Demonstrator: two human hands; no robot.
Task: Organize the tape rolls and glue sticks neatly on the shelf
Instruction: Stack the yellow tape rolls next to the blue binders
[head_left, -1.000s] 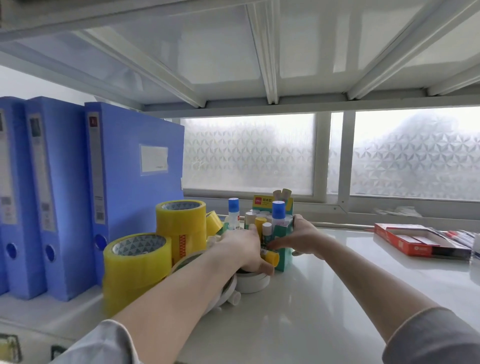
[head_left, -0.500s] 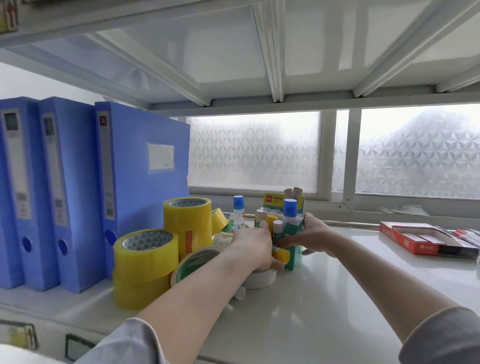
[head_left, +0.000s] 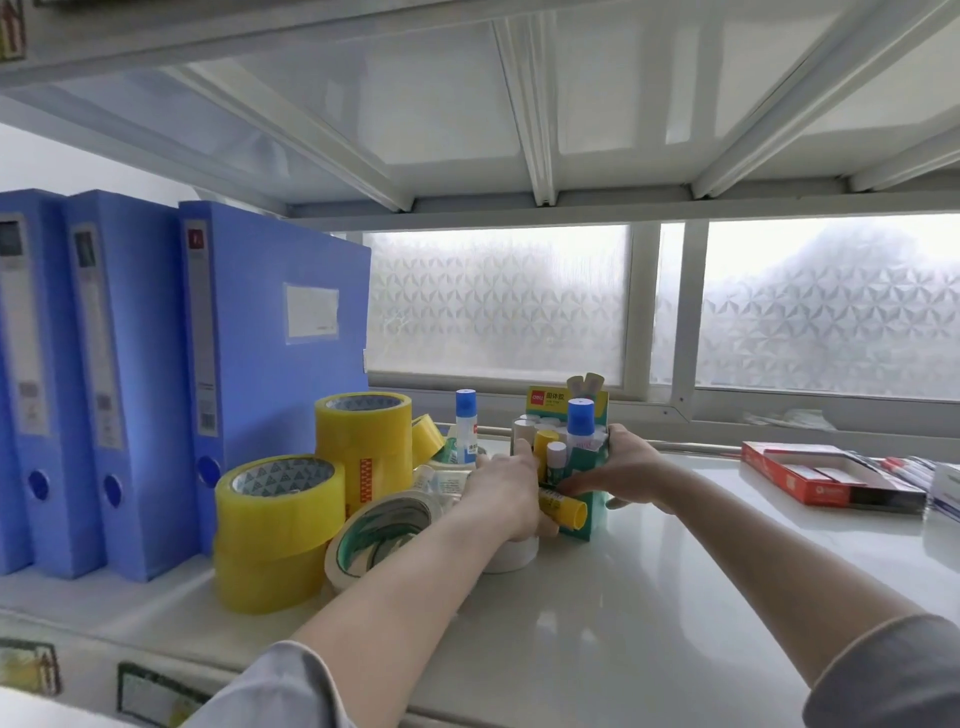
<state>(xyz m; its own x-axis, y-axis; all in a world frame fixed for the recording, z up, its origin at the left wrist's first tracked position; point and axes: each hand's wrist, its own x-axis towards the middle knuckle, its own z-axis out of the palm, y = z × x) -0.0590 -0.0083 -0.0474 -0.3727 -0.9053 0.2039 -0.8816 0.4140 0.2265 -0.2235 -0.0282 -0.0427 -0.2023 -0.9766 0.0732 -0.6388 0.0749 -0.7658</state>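
Observation:
A green glue-stick box (head_left: 592, 512) stands mid-shelf, packed with upright glue sticks (head_left: 580, 424). My right hand (head_left: 626, 471) grips the box's right side. My left hand (head_left: 505, 488) is closed around a yellow glue stick (head_left: 564, 505) lying sideways against the box front. Yellow tape rolls are stacked at the left: one stack nearer (head_left: 279, 527), one taller behind (head_left: 363, 439). A white tape roll with a green core (head_left: 381, 530) leans on them, and a flat white roll (head_left: 511, 553) lies under my left wrist. A blue-capped glue bottle (head_left: 466, 423) stands behind.
Three blue file boxes (head_left: 135, 384) stand at the shelf's left end. An open red box (head_left: 826, 475) and other packets lie at the right. The upper shelf's underside (head_left: 519, 104) hangs low overhead. A frosted window (head_left: 519, 306) closes the back. White shelf surface (head_left: 649, 597) spreads in front.
Both hands have stayed at the glue-stick box, the left still on the yellow stick. The view has shifted slightly, so everything sits a little further right.

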